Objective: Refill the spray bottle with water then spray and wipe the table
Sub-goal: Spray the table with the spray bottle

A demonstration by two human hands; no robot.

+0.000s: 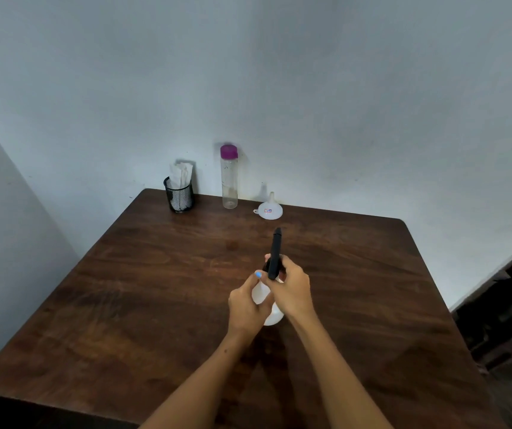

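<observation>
A white spray bottle [262, 297] with a black spray head [275, 253] stands over the middle of the dark wooden table [155, 289]. My left hand [244, 306] grips the white body from the left. My right hand [292, 287] holds the base of the black head, fingers curled round it. The nozzle points away, toward the wall. A clear water bottle [229, 178] with a purple cap stands at the table's far edge. Just to its right, a white funnel [269, 209] lies mouth-down.
A black mesh cup [180, 195] holding white tissues stands at the back left of the table against the wall. Dark furniture [508, 305] sits beyond the table's right edge. The table's near and left parts show bare wood.
</observation>
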